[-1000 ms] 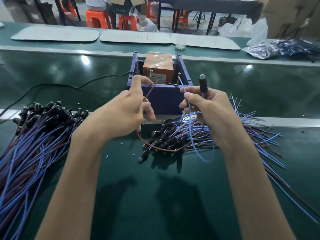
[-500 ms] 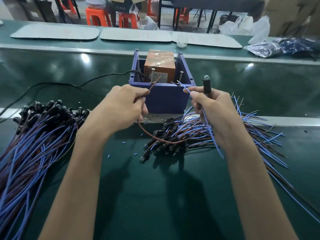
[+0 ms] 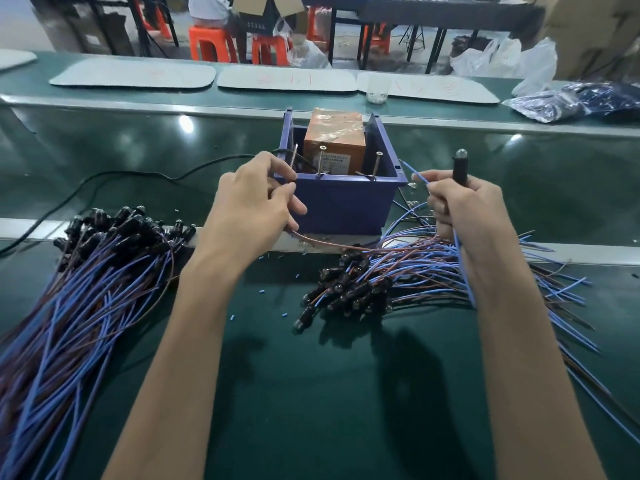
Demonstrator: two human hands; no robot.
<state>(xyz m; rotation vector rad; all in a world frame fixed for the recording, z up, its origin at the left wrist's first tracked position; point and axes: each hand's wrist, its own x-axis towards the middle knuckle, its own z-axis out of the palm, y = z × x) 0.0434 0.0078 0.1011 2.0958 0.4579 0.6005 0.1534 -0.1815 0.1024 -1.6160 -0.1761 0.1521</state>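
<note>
Where we work, at frame centre: left hand (image 3: pixel 249 206), fingers pinching the end of a brown wire (image 3: pixel 325 241), held beside the left pin (image 3: pixel 294 157) of the blue box (image 3: pixel 343 206), apparently to make contact. Right hand (image 3: pixel 464 209), clenched round the black lamp (image 3: pixel 461 168), bulb upright so we can watch it; thumb and forefinger pinch its blue wire (image 3: pixel 417 175), tip aimed at the box's right corner. Loose pile (image 3: pixel 363 289), right of centre on the counter (image 3: pixel 311 393): likely stock awaiting test. Bundle (image 3: pixel 86 282), left edge: heads aligned, probably finished.
</note>
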